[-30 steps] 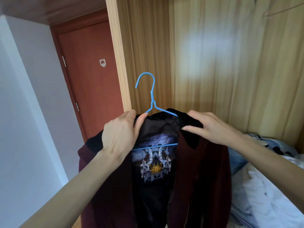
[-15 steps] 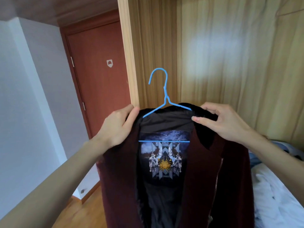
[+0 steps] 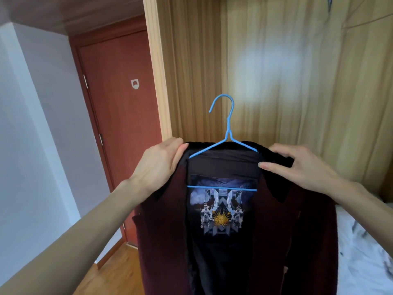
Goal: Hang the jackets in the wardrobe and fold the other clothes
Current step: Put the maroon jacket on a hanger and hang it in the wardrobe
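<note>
A dark maroon jacket (image 3: 163,231) with a black collar hangs open on a blue wire hanger (image 3: 228,133), held up in front of me. Its black lining shows a printed panel with a gold sun. My left hand (image 3: 159,165) grips the jacket's left shoulder. My right hand (image 3: 297,167) grips the right shoulder at the collar. The hanger's hook stands free above the collar, touching nothing. Behind it are light wooden wardrobe panels (image 3: 276,71).
A reddish-brown door (image 3: 119,99) stands shut at the left, beside a pale wall (image 3: 32,135). A wooden floor (image 3: 119,271) shows at the lower left. White bedding (image 3: 365,252) lies at the lower right. A wardrobe corner post (image 3: 157,67) rises left of the hanger.
The jacket and hanger have risen and shifted right in my view. The left shoulder, bunched a second ago, now lies spread over the hanger. Both hands keep their hold.
</note>
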A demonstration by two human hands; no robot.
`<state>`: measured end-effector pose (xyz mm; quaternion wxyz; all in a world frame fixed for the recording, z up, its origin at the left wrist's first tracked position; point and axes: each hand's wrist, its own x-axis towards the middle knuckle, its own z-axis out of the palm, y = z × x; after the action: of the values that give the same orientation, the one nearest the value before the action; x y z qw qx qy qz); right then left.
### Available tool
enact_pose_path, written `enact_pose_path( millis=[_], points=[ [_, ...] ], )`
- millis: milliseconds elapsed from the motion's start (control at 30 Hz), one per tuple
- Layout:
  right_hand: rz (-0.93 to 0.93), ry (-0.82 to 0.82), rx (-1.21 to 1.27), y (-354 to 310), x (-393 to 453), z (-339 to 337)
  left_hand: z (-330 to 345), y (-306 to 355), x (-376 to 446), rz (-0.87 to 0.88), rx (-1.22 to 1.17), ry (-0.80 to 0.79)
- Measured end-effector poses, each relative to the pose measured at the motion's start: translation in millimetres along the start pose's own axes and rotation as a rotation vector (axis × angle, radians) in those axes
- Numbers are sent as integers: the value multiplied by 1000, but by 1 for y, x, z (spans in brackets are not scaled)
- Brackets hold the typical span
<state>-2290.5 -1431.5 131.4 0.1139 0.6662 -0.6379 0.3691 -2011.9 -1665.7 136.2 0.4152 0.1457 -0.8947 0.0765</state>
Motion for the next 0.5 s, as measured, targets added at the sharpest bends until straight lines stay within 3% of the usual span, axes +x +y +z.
enact_pose_path(
  millis=[100,233,367,433,500],
  points=[
    [-31,5,-130,-1,1,-7,-4,16,5,-13,136,152],
    [10,83,42,-4,-12,-11,-5,52,-11,66,187,223],
    [67,93,108,-11,-20,-14,-1,61,-10,46,94,126],
    [75,85,117,-13,-20,-18,-3,62,2,-34,-79,-2],
    [81,82,129,-14,-21,-23,-5,65,12,5,-149,-105]
  ],
)
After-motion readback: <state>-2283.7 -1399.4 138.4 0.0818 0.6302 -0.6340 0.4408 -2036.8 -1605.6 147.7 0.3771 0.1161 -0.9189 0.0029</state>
